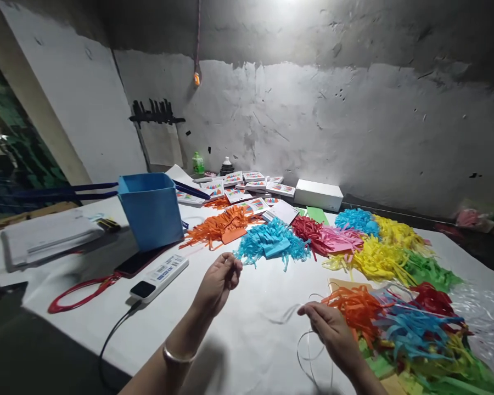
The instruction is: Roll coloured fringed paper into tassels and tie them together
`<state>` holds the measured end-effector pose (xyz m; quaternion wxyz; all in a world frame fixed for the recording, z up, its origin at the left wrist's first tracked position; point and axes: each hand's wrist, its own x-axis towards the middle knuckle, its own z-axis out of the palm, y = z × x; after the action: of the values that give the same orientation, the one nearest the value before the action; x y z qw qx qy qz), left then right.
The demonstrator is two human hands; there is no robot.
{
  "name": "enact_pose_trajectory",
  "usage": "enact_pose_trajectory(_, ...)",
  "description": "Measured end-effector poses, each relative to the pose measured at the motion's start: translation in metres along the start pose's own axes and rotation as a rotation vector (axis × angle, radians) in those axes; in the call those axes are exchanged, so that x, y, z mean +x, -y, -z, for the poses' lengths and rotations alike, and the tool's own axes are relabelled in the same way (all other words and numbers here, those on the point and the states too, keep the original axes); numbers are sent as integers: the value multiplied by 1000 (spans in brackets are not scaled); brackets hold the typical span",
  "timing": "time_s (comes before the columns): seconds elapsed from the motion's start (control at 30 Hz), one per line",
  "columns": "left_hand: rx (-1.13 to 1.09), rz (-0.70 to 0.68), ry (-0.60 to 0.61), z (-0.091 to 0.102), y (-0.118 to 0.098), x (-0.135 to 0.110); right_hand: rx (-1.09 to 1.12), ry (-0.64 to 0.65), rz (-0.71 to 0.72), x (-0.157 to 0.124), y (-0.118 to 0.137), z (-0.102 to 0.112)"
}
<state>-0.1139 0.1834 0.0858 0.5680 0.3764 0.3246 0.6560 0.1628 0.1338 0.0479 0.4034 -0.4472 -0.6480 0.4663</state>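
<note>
My right hand (331, 332) is closed, thumb against forefinger, on a thin whitish ribbon (286, 316). Loops of it hang below the fingers over the white table, and a blurred stretch trails left. My left hand (220, 282) is raised over the table with its fingers pinched together; whatever may be in them is hidden or too small to make out. Just beyond it lies a bundle of blue paper fringe (274, 241). Beside my right hand is a mixed pile of tassels, with orange strips (354, 310) and blue strips (420, 326) on top.
A blue bin (150, 211), a white power bank (160, 278) with a black cable and a phone (140, 263) are at left. Orange (218, 225), red, pink, yellow (381, 258) and green fringe bundles line the back. Behind them are printed packets (253, 206) and a white box (319, 195).
</note>
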Motion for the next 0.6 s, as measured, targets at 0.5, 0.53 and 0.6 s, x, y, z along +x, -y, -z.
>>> enact_pose_trajectory(0.5,590,241,605,-53,88,-49,50,66,-98,-8,6,12)
enact_pose_trajectory(0.53,632,209,593,-49,85,-45,43,58,-107,-8,4,16)
enact_pose_trajectory(0.6,725,129,571,-39,78,-37,26,54,-131,-10,-1,25)
